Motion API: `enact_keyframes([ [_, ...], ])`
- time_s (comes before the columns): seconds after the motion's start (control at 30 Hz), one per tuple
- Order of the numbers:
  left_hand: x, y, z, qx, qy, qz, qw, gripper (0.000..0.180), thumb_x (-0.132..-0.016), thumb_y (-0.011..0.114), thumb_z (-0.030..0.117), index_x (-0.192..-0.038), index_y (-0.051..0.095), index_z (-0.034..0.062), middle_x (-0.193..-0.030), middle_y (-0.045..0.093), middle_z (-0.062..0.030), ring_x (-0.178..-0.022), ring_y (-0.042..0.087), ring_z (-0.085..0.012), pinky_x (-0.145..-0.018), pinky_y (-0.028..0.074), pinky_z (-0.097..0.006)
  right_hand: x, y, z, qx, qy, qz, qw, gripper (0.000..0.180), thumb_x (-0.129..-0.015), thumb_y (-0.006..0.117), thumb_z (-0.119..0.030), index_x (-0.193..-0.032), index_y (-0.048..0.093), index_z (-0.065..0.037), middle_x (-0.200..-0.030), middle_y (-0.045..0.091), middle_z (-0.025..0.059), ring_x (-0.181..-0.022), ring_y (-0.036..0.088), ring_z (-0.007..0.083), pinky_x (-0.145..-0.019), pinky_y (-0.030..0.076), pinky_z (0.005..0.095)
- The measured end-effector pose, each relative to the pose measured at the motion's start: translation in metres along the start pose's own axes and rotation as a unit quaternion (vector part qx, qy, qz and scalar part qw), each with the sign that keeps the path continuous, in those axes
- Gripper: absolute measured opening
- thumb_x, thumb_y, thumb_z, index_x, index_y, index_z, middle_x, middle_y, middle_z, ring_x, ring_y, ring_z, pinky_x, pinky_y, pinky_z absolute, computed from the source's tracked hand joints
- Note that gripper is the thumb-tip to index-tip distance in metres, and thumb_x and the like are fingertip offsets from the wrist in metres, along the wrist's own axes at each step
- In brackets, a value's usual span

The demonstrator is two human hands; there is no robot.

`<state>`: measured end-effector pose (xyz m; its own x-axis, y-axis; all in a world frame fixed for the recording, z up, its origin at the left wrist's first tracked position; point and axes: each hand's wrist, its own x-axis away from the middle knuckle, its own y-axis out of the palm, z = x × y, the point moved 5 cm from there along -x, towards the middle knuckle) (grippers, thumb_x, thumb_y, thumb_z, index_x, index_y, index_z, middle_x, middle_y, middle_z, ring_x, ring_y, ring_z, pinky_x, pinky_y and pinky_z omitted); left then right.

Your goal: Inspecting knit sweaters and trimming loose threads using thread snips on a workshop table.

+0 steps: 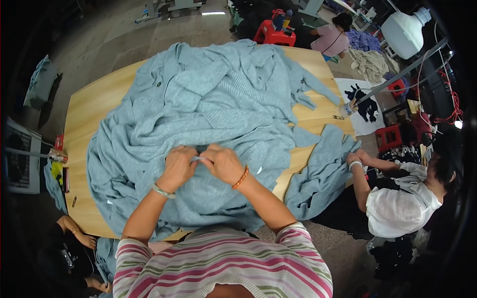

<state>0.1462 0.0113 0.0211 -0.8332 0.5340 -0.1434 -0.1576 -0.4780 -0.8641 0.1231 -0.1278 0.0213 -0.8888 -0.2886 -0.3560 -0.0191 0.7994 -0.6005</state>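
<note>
A big heap of light blue-grey knit garments covers most of the wooden table in front of me. At the heap's near side, my left hand and my right hand meet, almost touching, with fingers curled and pinched together. A small pale edge of knit garment shows between the fingertips of both hands. The fabric runs down under my wrists toward my body. A pale bangle circles my left wrist, and an orange beaded bracelet my right one.
Bare wood of the table shows along its rim. On the right a person in white handles a blue-grey knit piece; another person's hand is at the lower left. A red stool stands beyond the far edge.
</note>
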Motion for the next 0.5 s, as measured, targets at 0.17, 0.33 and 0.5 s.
enact_keyframes([
  [0.17, -0.008, 0.011, 0.0, -0.018, 0.021, -0.038, 0.999, 0.021, -0.068, 0.069, 0.001, -0.088, 0.064, 0.0025, -0.085, 0.063, -0.0139, -0.087, 0.058, -0.0319, -0.075, 0.047, -0.04, 0.016, 0.005, 0.004, 0.06, 0.054, -0.029, 0.996, 0.008, -0.083, 0.062, -0.008, -0.089, 0.06, -0.003, -0.086, 0.06, 0.0146, -0.071, 0.061, 0.0351, -0.061, 0.05, 0.0422],
  [0.33, -0.021, 0.017, -0.024, 0.326, -0.093, -0.043, 0.94, 0.044, -0.077, 0.062, -0.002, -0.12, 0.051, -0.0027, -0.101, 0.063, -0.0206, -0.097, 0.059, -0.036, -0.076, 0.051, -0.037, 0.02, -0.004, 0.007, 0.032, 0.072, -0.001, 0.997, 0.01, -0.084, 0.059, -0.006, -0.094, 0.058, -0.003, -0.089, 0.06, 0.0152, -0.073, 0.061, 0.0367, -0.062, 0.051, 0.0436],
  [0.5, -0.034, 0.03, -0.018, 0.031, -0.081, 0.105, 0.991, 0.028, -0.084, 0.056, 0.003, -0.112, 0.054, -0.0017, -0.103, 0.062, -0.0222, -0.075, 0.064, -0.0385, -0.067, 0.053, -0.043, 0.018, -0.003, -0.001, 0.051, 0.057, -0.021, 0.997, 0.011, -0.085, 0.058, -0.007, -0.095, 0.058, -0.002, -0.091, 0.06, 0.0131, -0.074, 0.062, 0.0358, -0.062, 0.051, 0.0435],
])
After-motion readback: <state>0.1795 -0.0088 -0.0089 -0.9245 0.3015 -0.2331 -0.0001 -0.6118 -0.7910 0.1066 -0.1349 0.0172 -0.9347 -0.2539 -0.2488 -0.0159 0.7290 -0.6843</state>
